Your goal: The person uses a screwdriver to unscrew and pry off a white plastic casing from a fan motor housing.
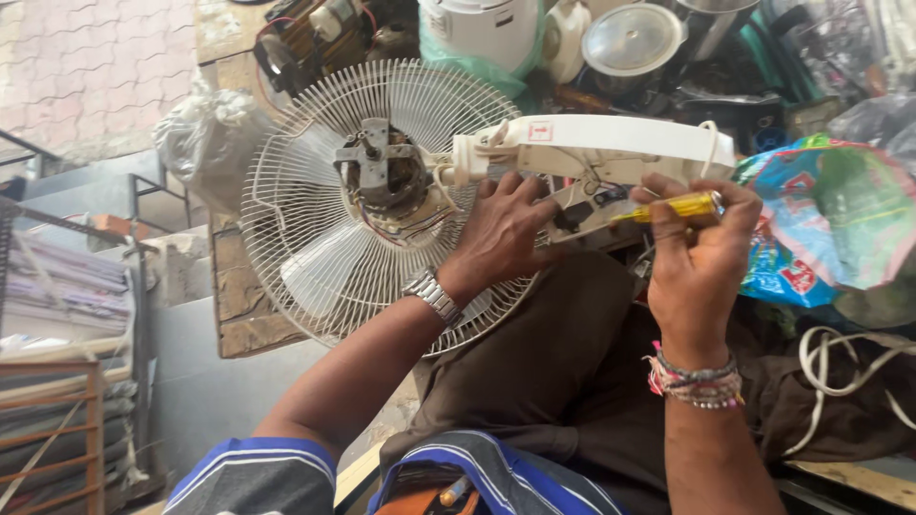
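Here left hand (501, 234) presses spread on fan neck (592, 143); right hand (701, 253) pinches yellow screwdriver (668, 208) beside it; keep tip square, neck steady.

Bright, even daylight with soft shadows, mild glare on the white fan housing (592, 143), and wide-angle bending at the edges.

Fan, white, dismantled: wire guard (315, 238) lies across my lap, bare motor (386, 176) at its centre with loose wires showing. White neck housing (611, 143) runs rightward from the motor. My left hand (501, 234), metal watch (434, 296) at the wrist, presses on the housing's open underside. My right hand (701, 253), beaded bracelets (697, 381) at the wrist, grips a yellow-handled screwdriver (673, 208), tip pointing into the housing. Colourful plastic bag (830, 219) just to the right; steel pots with a lid (634, 38) beyond.
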